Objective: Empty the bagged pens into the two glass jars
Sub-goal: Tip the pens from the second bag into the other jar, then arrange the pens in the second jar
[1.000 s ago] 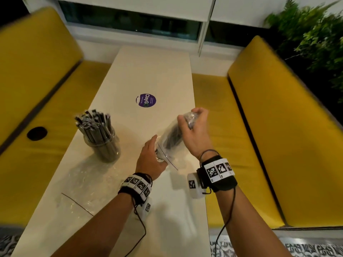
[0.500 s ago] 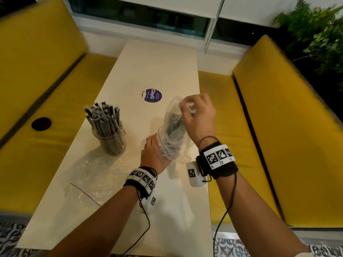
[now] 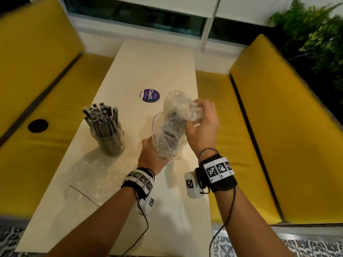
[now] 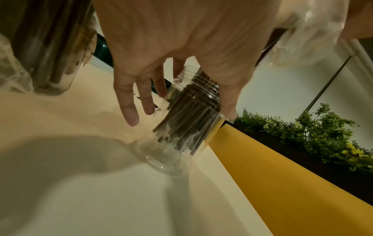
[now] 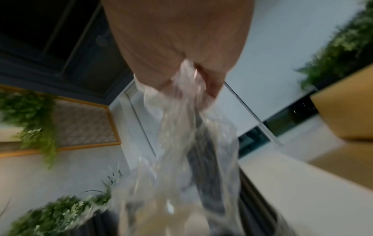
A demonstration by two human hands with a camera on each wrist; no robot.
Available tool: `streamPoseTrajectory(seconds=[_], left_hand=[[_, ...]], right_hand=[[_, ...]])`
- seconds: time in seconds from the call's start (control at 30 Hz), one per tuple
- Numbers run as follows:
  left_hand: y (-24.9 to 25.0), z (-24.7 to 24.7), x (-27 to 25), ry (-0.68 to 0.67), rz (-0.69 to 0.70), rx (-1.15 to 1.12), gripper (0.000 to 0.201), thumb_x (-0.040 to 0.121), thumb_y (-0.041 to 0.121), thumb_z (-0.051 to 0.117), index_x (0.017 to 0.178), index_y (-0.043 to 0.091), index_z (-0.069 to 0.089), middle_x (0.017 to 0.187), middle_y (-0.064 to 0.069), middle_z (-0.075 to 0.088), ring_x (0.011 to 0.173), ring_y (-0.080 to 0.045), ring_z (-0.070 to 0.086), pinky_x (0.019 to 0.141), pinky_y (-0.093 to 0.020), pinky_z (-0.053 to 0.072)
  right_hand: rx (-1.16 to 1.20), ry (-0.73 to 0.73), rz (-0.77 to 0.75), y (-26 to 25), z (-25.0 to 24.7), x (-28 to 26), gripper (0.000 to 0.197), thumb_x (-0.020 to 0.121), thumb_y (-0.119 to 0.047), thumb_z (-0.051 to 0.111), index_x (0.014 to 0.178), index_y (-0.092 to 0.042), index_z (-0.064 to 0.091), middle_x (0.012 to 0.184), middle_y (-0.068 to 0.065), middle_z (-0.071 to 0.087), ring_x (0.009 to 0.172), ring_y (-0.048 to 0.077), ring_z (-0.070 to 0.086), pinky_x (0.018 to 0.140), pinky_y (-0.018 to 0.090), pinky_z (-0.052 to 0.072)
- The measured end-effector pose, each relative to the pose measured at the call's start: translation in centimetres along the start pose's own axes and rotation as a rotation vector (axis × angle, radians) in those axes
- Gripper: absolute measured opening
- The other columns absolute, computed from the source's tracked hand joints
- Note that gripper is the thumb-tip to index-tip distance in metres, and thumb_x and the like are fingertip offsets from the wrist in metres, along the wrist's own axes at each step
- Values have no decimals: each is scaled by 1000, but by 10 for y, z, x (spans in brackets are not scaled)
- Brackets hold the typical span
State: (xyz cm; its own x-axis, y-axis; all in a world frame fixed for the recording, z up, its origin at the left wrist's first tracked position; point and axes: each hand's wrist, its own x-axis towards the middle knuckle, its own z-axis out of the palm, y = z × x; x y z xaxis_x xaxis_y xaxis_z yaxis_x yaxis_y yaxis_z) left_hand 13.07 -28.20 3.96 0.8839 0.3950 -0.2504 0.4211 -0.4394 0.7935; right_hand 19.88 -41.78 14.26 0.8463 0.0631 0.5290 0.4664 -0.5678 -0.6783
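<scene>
A clear plastic bag of dark pens stands upended over the second glass jar near the table's right edge. My right hand grips the bag's crumpled upper end. My left hand holds the jar low down, thumb on one side and fingers on the other. In the left wrist view the jar leans, its base on the table, and pens stand inside it. The first glass jar, packed with pens, stands to the left.
An empty clear bag lies flat on the white table in front of the full jar. A purple round sticker sits beyond the hands. Yellow bench seats flank both long sides. The table's right edge runs just right of the held jar.
My right hand has swung the bag's closed end from a slant to upright above the jar. The pens have slid down toward the jar. My left hand has stayed at the jar.
</scene>
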Motion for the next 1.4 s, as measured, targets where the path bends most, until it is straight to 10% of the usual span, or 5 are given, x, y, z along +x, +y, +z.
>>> streamPoseTrajectory(seconds=[0.33, 0.57, 0.77, 0.97, 1.4], left_hand=[[2, -6, -4, -15, 20, 0, 70, 82, 23, 88, 137, 11, 46, 139, -13, 52, 117, -38, 64, 101, -45, 56], [-1, -21, 3, -113, 22, -58, 119, 66, 40, 98, 160, 14, 29, 154, -6, 33, 143, -30, 46, 122, -47, 42], [6, -77, -28, 274, 245, -457, 33, 102, 5, 61, 133, 17, 58, 117, 1, 66, 103, -19, 65, 89, -33, 58], [15, -132, -72, -10, 224, -800, 30, 102, 49, 45, 119, 33, 64, 105, 0, 77, 88, -23, 75, 66, -35, 59], [-85, -58, -55, 13, -1, -182, 14, 99, 8, 68, 101, 22, 70, 105, 0, 72, 102, -25, 68, 85, -28, 52]], right_hand=[[6, -38, 70, -5, -7, -8, 48, 83, 5, 73, 126, -14, 62, 120, 1, 61, 102, 2, 51, 90, 31, 58], [192, 172, -16, -46, -38, -2, 42, 88, -11, 77, 124, -18, 59, 120, -1, 64, 107, 14, 63, 77, 30, 60], [210, 241, -184, -87, -39, -25, 25, 83, 1, 76, 105, 0, 63, 99, 12, 62, 88, 25, 59, 71, 39, 51], [208, -11, -157, -106, 11, -92, 30, 72, 10, 75, 100, 0, 67, 101, 9, 61, 91, 15, 57, 80, 17, 43], [194, -472, 384, -40, 68, -200, 51, 92, -20, 57, 138, -25, 36, 133, -1, 55, 119, 11, 55, 103, 20, 44]])
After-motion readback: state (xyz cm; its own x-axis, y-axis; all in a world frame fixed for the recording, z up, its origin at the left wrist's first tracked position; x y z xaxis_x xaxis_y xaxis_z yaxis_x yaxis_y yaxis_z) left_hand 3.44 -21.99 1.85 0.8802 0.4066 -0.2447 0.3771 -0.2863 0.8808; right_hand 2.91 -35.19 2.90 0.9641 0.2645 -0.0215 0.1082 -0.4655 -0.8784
